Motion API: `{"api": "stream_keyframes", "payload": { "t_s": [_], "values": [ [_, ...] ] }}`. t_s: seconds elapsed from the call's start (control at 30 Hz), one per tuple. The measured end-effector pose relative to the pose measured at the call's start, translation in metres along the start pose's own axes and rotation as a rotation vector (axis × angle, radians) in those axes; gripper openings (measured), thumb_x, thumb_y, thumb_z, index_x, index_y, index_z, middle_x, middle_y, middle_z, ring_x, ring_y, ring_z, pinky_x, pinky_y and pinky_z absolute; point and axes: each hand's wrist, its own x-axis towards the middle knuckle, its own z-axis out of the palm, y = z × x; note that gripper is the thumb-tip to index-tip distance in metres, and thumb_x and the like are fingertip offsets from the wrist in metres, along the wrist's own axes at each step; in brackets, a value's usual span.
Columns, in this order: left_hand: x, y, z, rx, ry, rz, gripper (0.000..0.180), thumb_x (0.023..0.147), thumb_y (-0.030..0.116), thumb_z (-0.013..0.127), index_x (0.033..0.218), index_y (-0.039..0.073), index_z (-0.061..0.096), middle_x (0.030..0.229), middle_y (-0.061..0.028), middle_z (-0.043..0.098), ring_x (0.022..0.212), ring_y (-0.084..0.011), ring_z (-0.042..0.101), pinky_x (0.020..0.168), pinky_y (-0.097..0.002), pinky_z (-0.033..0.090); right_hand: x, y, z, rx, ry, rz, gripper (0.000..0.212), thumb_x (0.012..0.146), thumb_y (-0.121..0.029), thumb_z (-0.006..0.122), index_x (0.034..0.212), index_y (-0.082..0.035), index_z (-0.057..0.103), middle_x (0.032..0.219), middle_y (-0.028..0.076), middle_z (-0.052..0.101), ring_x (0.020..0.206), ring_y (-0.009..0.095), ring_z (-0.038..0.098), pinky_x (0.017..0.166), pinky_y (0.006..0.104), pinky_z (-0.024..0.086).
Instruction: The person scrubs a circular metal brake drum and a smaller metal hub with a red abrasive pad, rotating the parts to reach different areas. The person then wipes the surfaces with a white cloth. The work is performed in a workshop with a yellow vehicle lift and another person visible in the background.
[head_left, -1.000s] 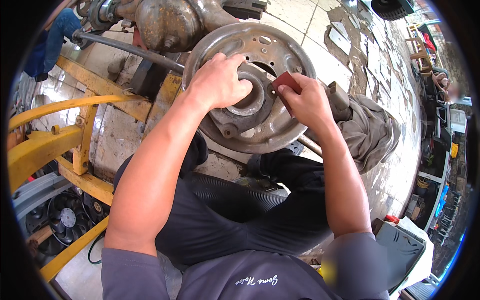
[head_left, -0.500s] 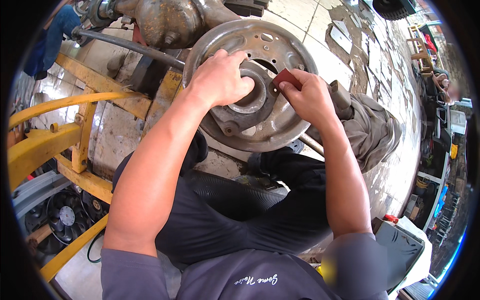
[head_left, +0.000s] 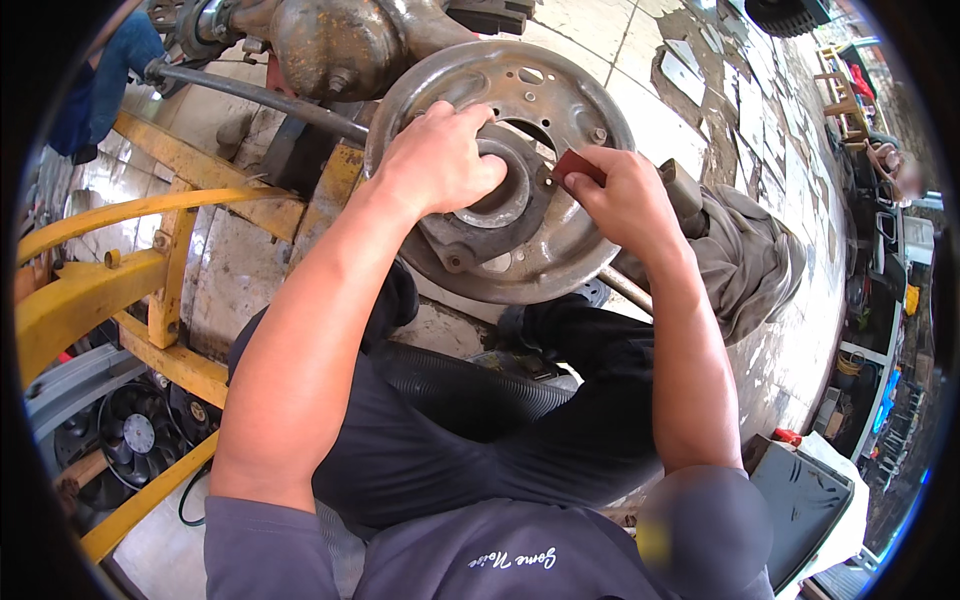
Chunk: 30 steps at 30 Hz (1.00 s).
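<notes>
A round, worn metal brake backing plate [head_left: 590, 90] stands in front of me, tilted, with a ring-shaped hub [head_left: 497, 205] at its middle. My left hand [head_left: 435, 160] grips its left side, thumb against the hub and index finger reaching to the edge of the central opening. Between the thumb and fingers of my right hand [head_left: 625, 195] is a folded piece of reddish-brown sandpaper [head_left: 578, 167]. The sandpaper lies against the plate just right of the hub. My right hand's lower fingers are partly hidden.
A rusty axle housing [head_left: 330, 45] with a long rod [head_left: 265, 95] lies beyond. Yellow metal frame bars [head_left: 165, 270] fill the left, near a black fan [head_left: 137, 433]. Grey-brown cloth [head_left: 745, 260] bunches at right, beside cracked floor tiles. Another person's blue-clad leg [head_left: 125, 70] shows far left.
My right hand and the sandpaper have shifted slightly right and down across the plate. My left hand keeps its place on the plate.
</notes>
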Motion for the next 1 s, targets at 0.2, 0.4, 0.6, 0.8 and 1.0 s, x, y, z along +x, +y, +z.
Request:
{"api": "stream_keyframes", "payload": {
  "t_s": [0.2,0.4,0.6,0.8,1.0],
  "values": [
    [0.001,0.001,-0.003,0.011,-0.025,-0.012,0.06,0.085,0.029,0.064,0.14,0.008,0.057,0.128,-0.0253,0.059,0.122,-0.0417,0.058,0.106,-0.0446,0.046,0.003,-0.008,0.007,-0.048,0.111,-0.111,0.02,0.09,-0.018,0.065,0.103,-0.007,0.074,0.097,0.02,0.072,0.096,0.042,0.067,0.084,0.0501,0.052],
    [0.001,0.002,-0.003,0.015,-0.022,-0.013,0.06,0.085,0.03,0.064,0.141,0.009,0.057,0.128,-0.0246,0.059,0.123,-0.0416,0.057,0.107,-0.0448,0.046,-0.001,-0.011,0.004,-0.09,0.079,-0.097,0.018,0.09,-0.016,0.063,0.102,-0.008,0.075,0.101,0.016,0.072,0.099,0.038,0.067,0.086,0.0475,0.053],
    [-0.002,0.003,-0.002,0.006,-0.019,-0.023,0.061,0.084,0.03,0.064,0.141,0.009,0.056,0.129,-0.0243,0.059,0.123,-0.041,0.057,0.107,-0.0443,0.046,-0.003,-0.013,0.0,-0.173,0.063,-0.095,0.016,0.09,-0.015,0.063,0.1,-0.009,0.074,0.099,0.014,0.072,0.097,0.037,0.068,0.085,0.048,0.053],
    [0.002,0.002,-0.005,0.008,-0.048,-0.03,0.062,0.084,0.031,0.065,0.141,0.009,0.056,0.129,-0.0243,0.059,0.123,-0.0408,0.057,0.107,-0.044,0.046,-0.003,-0.012,0.009,-0.123,0.14,-0.129,0.017,0.091,-0.015,0.063,0.101,-0.008,0.074,0.1,0.016,0.072,0.099,0.038,0.067,0.085,0.0481,0.053],
    [0.002,-0.001,-0.002,0.021,-0.019,0.002,0.06,0.084,0.029,0.065,0.14,0.009,0.057,0.127,-0.0242,0.06,0.122,-0.0407,0.058,0.106,-0.0435,0.046,-0.005,-0.011,0.0,-0.104,0.045,-0.018,0.017,0.091,-0.017,0.063,0.102,-0.008,0.074,0.101,0.017,0.072,0.099,0.039,0.067,0.085,0.0488,0.053]
  ]
}}
